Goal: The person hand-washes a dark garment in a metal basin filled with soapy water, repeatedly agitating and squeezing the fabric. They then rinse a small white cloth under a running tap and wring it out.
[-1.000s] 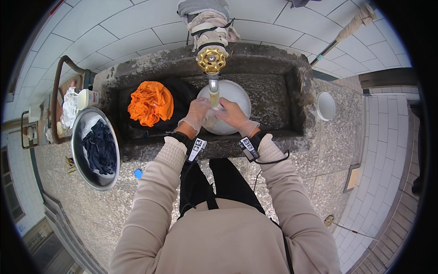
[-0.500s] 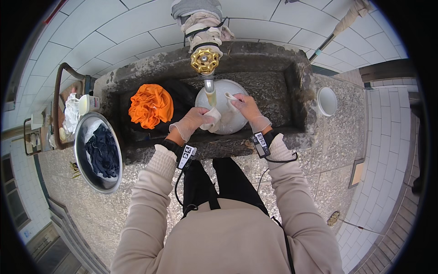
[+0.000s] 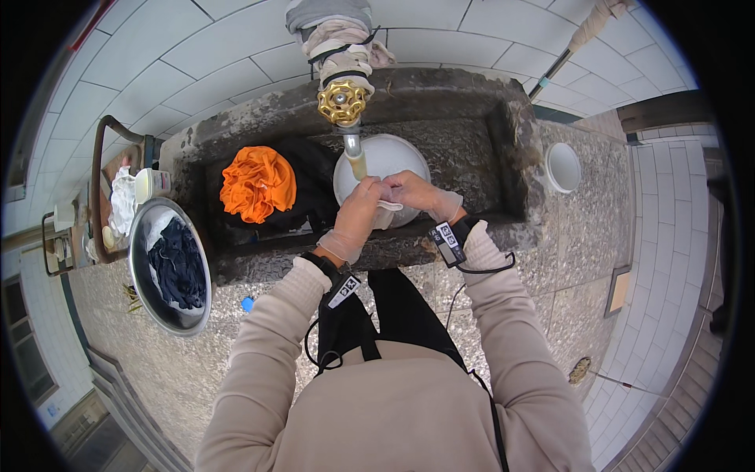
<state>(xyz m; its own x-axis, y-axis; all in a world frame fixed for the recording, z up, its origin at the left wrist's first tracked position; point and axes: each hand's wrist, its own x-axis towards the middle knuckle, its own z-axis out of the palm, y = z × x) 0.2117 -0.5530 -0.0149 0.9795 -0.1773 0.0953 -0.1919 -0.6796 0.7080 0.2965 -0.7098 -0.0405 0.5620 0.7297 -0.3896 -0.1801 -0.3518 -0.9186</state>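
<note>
My left hand (image 3: 360, 216) and my right hand (image 3: 421, 194), both in thin clear gloves, meet over the near half of a round whitish basin (image 3: 381, 154). Between their closed fingers is a small white cloth (image 3: 388, 207), bunched up and mostly hidden by them. The basin stands in a dark stone sink (image 3: 464, 134), below a metal tap (image 3: 355, 155) with a yellow handwheel (image 3: 343, 102). Left of the basin, a crumpled orange cloth (image 3: 258, 185) lies on black fabric (image 3: 313, 165) in the sink.
Beyond the sink's left end, a metal bowl (image 3: 140, 275) holds dark blue clothes (image 3: 178, 263). A plastic tub (image 3: 151, 186) and a white crumpled item (image 3: 123, 197) are behind it. At the right stands a white bucket (image 3: 563, 167). A small blue object (image 3: 248, 304) lies on the floor.
My hands have come together from either side, and the white cloth is now bunched between them. The small blue object has come into sight beside my left sleeve. The view has shifted slightly.
</note>
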